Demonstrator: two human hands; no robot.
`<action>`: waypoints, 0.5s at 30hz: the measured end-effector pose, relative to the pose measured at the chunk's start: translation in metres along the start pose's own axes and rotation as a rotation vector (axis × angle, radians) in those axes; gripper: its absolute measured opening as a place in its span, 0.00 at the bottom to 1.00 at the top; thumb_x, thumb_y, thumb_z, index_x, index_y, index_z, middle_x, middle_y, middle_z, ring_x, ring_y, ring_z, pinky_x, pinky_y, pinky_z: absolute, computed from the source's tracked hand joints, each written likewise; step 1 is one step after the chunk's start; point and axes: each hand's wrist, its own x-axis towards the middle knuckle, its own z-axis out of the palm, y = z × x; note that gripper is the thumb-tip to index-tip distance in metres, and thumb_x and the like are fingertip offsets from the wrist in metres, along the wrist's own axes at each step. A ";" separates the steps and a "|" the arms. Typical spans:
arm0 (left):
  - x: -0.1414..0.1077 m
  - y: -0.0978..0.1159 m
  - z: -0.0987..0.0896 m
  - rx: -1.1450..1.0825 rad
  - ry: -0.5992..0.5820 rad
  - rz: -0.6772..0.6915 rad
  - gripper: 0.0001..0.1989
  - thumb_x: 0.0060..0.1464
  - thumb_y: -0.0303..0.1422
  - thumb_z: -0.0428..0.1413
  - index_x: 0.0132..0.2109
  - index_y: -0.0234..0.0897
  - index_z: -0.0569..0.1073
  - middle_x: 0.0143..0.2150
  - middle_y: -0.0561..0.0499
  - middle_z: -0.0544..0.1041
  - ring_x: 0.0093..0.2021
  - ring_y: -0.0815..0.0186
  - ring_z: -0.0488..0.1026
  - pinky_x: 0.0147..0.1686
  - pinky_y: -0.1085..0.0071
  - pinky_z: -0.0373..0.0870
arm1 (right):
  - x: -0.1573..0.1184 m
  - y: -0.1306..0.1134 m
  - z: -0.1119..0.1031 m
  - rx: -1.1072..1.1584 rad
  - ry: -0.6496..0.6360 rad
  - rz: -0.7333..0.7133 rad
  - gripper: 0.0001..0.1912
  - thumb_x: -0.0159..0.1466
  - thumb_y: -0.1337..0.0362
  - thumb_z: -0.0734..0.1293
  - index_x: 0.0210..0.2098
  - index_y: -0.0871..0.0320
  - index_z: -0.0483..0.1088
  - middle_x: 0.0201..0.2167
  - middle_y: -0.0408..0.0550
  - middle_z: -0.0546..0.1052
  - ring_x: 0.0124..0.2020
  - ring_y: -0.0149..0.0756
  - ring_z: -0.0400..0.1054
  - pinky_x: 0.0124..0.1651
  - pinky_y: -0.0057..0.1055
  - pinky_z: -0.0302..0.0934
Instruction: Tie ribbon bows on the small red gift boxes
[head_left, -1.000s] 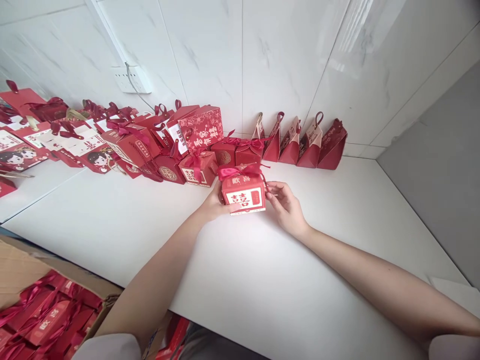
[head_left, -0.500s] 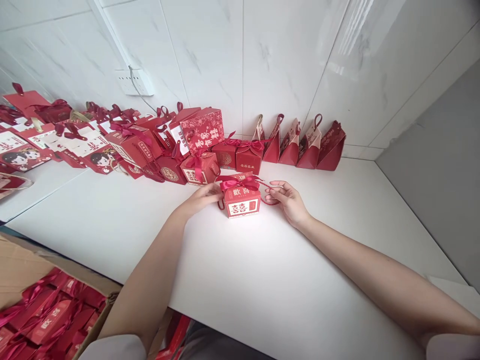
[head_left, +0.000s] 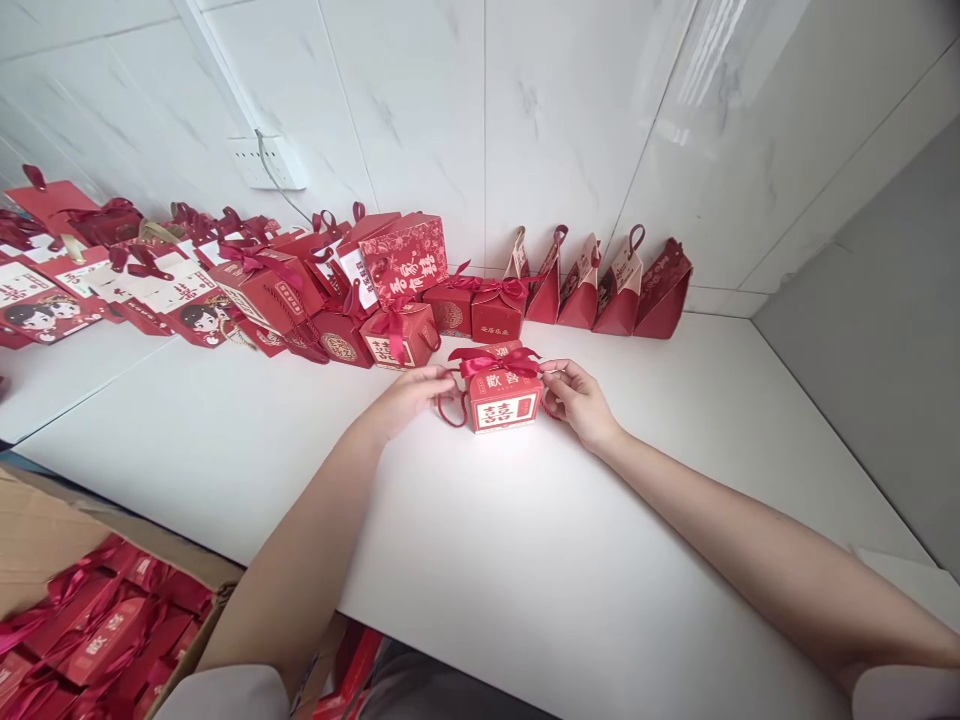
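A small red gift box (head_left: 505,410) with a white panel and a magenta ribbon bow (head_left: 496,364) on top stands upright on the white table (head_left: 525,560). At its left side, my left hand (head_left: 417,396) has its fingertips pinched together at the ribbon's end, near a red cord loop (head_left: 452,412). On the opposite side, my right hand (head_left: 578,399) closes its fingers on the ribbon's other end, beside the right cord, which is partly hidden behind the fingers.
Red boxes (head_left: 498,315) and a heap of red and white gift boxes (head_left: 259,290) line the wall. Several triangular red boxes (head_left: 617,300) stand in a row at the back right. A cardboard carton (head_left: 45,520) of red boxes is at the lower left.
The gift box has shifted right, nearer my right hand. The left cord loop now shows more, and my left hand has moved slightly right. Its bow looks spread wider.
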 end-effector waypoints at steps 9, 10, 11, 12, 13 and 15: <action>-0.016 0.038 -0.016 -0.273 0.305 -0.003 0.09 0.52 0.31 0.60 0.30 0.36 0.67 0.18 0.61 0.60 0.17 0.77 0.61 0.28 0.78 0.73 | 0.023 -0.025 -0.027 -0.093 0.102 -0.101 0.22 0.52 0.48 0.74 0.36 0.55 0.69 0.21 0.38 0.70 0.15 0.24 0.47 0.19 0.28 0.40; -0.015 0.037 -0.015 -0.271 0.339 0.007 0.09 0.52 0.30 0.60 0.30 0.36 0.67 0.18 0.61 0.60 0.16 0.77 0.60 0.27 0.78 0.72 | 0.024 -0.029 -0.030 -0.101 0.099 -0.091 0.22 0.51 0.47 0.75 0.36 0.55 0.68 0.21 0.38 0.70 0.15 0.23 0.47 0.19 0.28 0.39; -0.014 0.036 -0.014 -0.264 0.370 0.018 0.09 0.51 0.30 0.60 0.29 0.36 0.67 0.18 0.61 0.60 0.16 0.77 0.61 0.25 0.78 0.72 | 0.025 -0.033 -0.033 -0.110 0.090 -0.074 0.23 0.51 0.47 0.75 0.35 0.55 0.68 0.21 0.38 0.70 0.15 0.23 0.46 0.19 0.27 0.39; -0.013 0.035 -0.014 -0.254 0.400 0.031 0.09 0.51 0.30 0.59 0.28 0.36 0.66 0.17 0.61 0.60 0.16 0.77 0.61 0.24 0.79 0.71 | 0.026 -0.037 -0.035 -0.122 0.074 -0.050 0.24 0.50 0.46 0.75 0.35 0.55 0.68 0.21 0.39 0.70 0.15 0.23 0.45 0.19 0.27 0.38; -0.012 0.034 -0.014 -0.242 0.426 0.044 0.09 0.51 0.30 0.59 0.27 0.36 0.65 0.17 0.61 0.60 0.16 0.77 0.61 0.23 0.79 0.70 | 0.027 -0.042 -0.037 -0.137 0.051 -0.020 0.24 0.49 0.46 0.76 0.34 0.55 0.68 0.22 0.39 0.70 0.15 0.22 0.45 0.19 0.27 0.38; -0.011 0.033 -0.016 -0.212 0.469 0.063 0.10 0.50 0.30 0.59 0.26 0.36 0.64 0.17 0.61 0.60 0.16 0.77 0.61 0.21 0.80 0.68 | 0.027 -0.052 -0.041 -0.178 -0.003 0.042 0.24 0.47 0.47 0.77 0.33 0.56 0.69 0.22 0.41 0.71 0.15 0.21 0.43 0.19 0.27 0.38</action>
